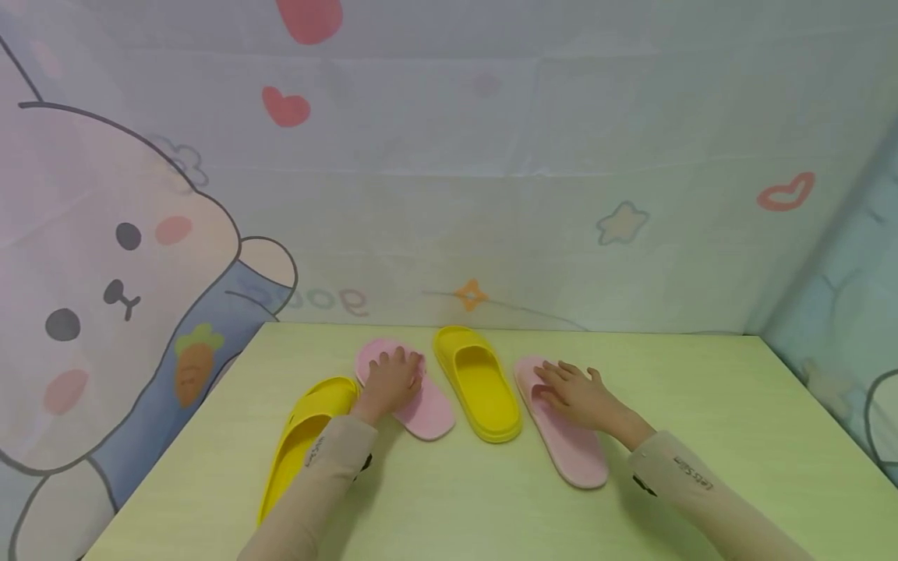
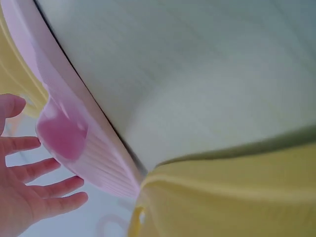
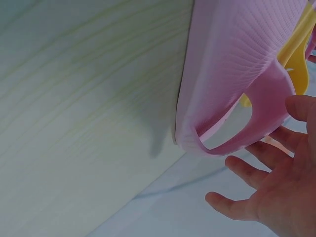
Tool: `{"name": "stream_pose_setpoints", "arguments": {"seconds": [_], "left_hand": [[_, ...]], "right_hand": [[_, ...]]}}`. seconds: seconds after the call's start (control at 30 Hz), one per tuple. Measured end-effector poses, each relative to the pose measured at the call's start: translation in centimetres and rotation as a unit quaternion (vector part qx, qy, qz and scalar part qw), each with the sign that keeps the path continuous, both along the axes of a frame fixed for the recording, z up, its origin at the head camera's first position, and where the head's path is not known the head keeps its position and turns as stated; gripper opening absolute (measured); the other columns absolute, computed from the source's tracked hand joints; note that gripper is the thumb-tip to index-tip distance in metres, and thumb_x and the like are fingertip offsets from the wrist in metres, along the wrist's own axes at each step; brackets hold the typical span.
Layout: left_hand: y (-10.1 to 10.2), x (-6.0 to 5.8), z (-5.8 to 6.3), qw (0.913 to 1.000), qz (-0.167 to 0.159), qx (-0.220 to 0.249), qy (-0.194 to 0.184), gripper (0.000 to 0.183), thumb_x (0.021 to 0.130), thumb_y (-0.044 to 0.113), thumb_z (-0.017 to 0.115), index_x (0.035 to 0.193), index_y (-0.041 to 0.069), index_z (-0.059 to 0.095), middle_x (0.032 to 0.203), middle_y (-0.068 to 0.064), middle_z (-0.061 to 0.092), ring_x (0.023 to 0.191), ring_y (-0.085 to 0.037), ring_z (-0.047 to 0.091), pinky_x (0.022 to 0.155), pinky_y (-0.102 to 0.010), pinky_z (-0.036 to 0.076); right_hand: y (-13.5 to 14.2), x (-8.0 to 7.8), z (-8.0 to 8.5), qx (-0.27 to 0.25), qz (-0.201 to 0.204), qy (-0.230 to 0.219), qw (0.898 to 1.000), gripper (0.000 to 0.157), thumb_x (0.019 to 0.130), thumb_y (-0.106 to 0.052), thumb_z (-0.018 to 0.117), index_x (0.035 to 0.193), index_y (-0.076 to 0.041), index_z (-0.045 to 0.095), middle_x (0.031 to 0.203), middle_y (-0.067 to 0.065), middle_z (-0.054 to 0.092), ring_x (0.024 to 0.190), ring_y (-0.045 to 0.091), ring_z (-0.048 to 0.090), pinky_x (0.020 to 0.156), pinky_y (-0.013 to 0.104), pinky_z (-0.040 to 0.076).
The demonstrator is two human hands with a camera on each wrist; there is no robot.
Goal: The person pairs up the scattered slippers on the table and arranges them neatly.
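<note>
Two pink slippers and two yellow slippers lie on the table, alternating in colour from left to right. My left hand [image 1: 391, 382] is over the strap of the left pink slipper [image 1: 431, 413]; in the left wrist view its fingers [image 2: 59, 190] are spread right at the strap. My right hand [image 1: 578, 396] hovers at the strap of the right pink slipper [image 1: 575, 452], and the right wrist view shows its fingers [image 3: 247, 170] spread beside that strap [image 3: 271, 98]. Between the hands lies one yellow slipper [image 1: 491, 397]. The other yellow slipper [image 1: 302, 436] is partly hidden by my left sleeve.
The pale green table [image 1: 701, 389] ends at the back against a hanging cloth [image 1: 449, 195] printed with hearts, stars and a cartoon animal. Another patterned cloth [image 1: 842, 312] hangs along the right side.
</note>
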State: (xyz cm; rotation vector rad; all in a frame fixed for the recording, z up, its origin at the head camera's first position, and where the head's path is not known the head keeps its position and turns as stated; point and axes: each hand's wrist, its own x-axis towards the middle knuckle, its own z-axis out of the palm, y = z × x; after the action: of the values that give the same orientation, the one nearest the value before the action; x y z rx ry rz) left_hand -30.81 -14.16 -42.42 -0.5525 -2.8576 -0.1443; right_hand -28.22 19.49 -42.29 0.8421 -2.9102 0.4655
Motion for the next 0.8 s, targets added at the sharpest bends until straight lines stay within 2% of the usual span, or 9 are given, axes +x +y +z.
{"name": "stream_pose_setpoints", "arguments": {"seconds": [0.37, 0.5, 0.8], "left_hand": [[0.9, 1.1, 0.9, 0.9989, -0.021, -0.042, -0.008, 0.026, 0.097, 0.014, 0.064, 0.118, 0.0, 0.059, 0.102, -0.025, 0.059, 0.083, -0.042, 0.06, 0.075, -0.054, 0.052], [0.9, 1.7, 1.0, 0.9978, -0.031, -0.057, 0.01, 0.026, 0.096, 0.015, 0.066, 0.117, 0.001, 0.06, 0.099, -0.023, 0.06, 0.08, -0.04, 0.06, 0.071, -0.052, 0.053], [0.5, 3.0, 0.7, 0.9971, -0.066, -0.026, 0.027, 0.023, 0.096, 0.012, 0.064, 0.116, 0.002, 0.061, 0.095, -0.021, 0.058, 0.077, -0.039, 0.057, 0.065, -0.051, 0.05]], "right_hand": [[0.1, -0.1, -0.2, -0.003, 0.0, 0.003, 1.0, 0.047, 0.104, -0.023, 0.055, 0.145, 0.0, 0.051, 0.148, 0.028, 0.049, 0.133, 0.054, 0.045, 0.101, 0.079, 0.028], [0.1, 0.0, -0.2, -0.006, 0.001, 0.003, 1.0, 0.047, 0.104, -0.022, 0.055, 0.145, 0.001, 0.051, 0.148, 0.028, 0.049, 0.133, 0.055, 0.045, 0.101, 0.08, 0.028], [0.2, 0.2, -0.2, -0.027, 0.016, 0.019, 0.999, 0.049, 0.103, -0.029, 0.056, 0.141, 0.002, 0.053, 0.143, 0.031, 0.052, 0.127, 0.058, 0.047, 0.096, 0.081, 0.03]]}}
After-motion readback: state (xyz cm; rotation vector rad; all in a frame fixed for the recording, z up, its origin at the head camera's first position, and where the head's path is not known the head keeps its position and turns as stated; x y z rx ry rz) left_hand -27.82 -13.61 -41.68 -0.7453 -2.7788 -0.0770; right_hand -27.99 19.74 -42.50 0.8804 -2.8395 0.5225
